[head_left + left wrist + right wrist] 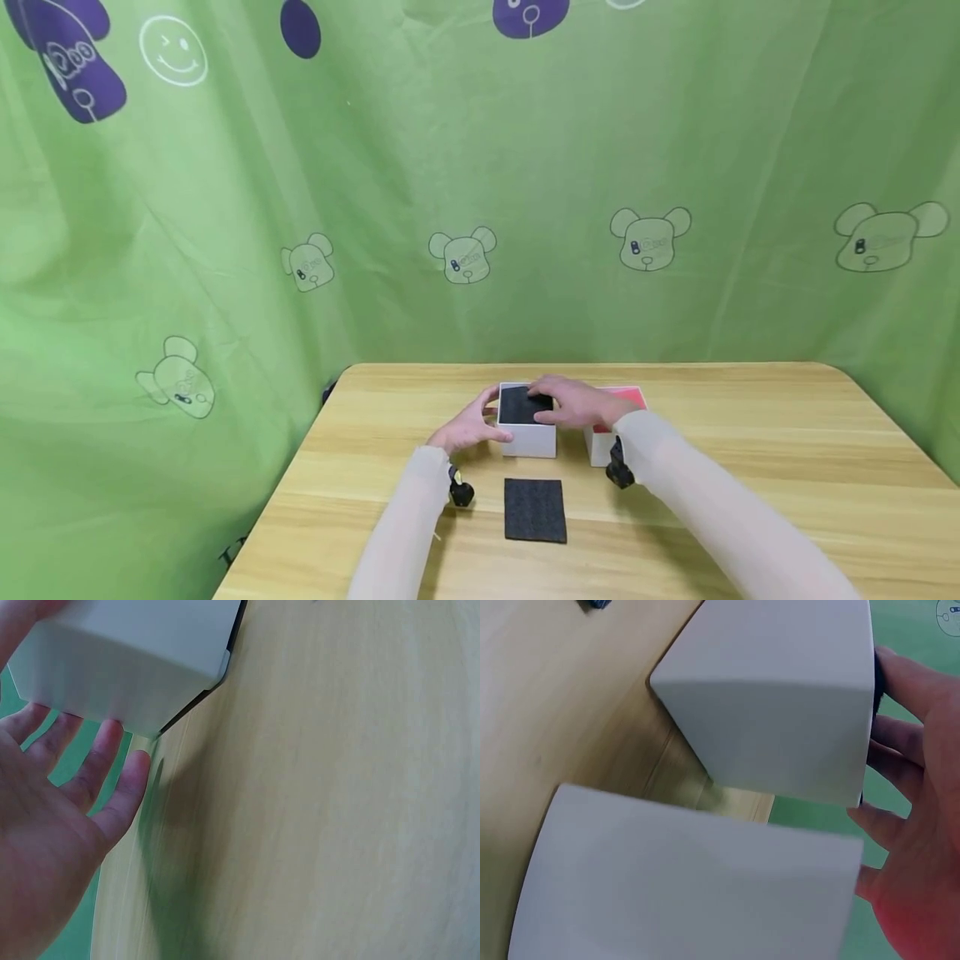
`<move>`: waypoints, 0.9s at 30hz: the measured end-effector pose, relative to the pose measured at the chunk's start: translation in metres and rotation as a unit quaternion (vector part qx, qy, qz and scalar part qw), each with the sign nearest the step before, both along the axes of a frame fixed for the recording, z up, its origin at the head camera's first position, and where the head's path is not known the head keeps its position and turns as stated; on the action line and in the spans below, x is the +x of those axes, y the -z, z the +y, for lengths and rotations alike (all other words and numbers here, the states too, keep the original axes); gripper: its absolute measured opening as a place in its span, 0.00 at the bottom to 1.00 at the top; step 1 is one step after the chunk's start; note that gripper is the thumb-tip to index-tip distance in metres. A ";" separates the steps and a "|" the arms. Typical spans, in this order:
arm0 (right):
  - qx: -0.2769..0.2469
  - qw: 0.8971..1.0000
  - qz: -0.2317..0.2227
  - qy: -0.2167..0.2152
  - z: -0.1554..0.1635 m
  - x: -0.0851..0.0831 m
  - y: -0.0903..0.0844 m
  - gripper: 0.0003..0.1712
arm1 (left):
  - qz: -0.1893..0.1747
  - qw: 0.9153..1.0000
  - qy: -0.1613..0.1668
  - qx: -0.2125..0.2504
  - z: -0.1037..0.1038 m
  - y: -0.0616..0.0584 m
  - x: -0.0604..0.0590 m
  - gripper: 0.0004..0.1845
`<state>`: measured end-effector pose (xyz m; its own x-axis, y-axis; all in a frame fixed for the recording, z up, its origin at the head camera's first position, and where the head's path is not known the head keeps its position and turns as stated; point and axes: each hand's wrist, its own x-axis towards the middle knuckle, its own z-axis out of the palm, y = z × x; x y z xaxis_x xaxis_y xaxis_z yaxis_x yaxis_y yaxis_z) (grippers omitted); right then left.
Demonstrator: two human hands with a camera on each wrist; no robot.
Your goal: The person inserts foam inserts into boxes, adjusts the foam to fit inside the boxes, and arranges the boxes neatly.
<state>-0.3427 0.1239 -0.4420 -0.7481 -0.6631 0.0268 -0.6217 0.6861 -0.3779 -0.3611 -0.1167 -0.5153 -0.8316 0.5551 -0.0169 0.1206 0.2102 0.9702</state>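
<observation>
White box (pixel 527 427) between open hands (pixel 525 412)

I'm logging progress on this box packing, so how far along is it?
Done: one black pad sits in the top of the white box. In hand: the right hand rests over it and the left hand steadies the box's side. Left: a second pad lies on the table, and the red-topped box stands apart.

a light wooden table (pixel 750 433) stands before green cartoon-bear curtains (pixel 225 208).

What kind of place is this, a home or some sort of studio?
Probably a makeshift recording setup: a green cartoon-bear curtain wraps round a wooden table, with only a white box and black pad laid out.
</observation>
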 end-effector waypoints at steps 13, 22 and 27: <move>0.014 1.000 -0.002 0.007 0.003 -0.002 0.000 0.28 | -0.006 1.000 0.003 0.005 -0.001 0.000 0.000 0.54; 0.025 0.999 -0.024 0.027 0.009 -0.003 -0.004 0.29 | 0.001 1.000 0.001 0.001 0.000 0.000 0.000 0.53; 0.030 0.999 -0.027 0.025 0.007 -0.005 -0.003 0.29 | -0.011 1.000 -0.004 -0.003 -0.001 0.001 -0.002 0.54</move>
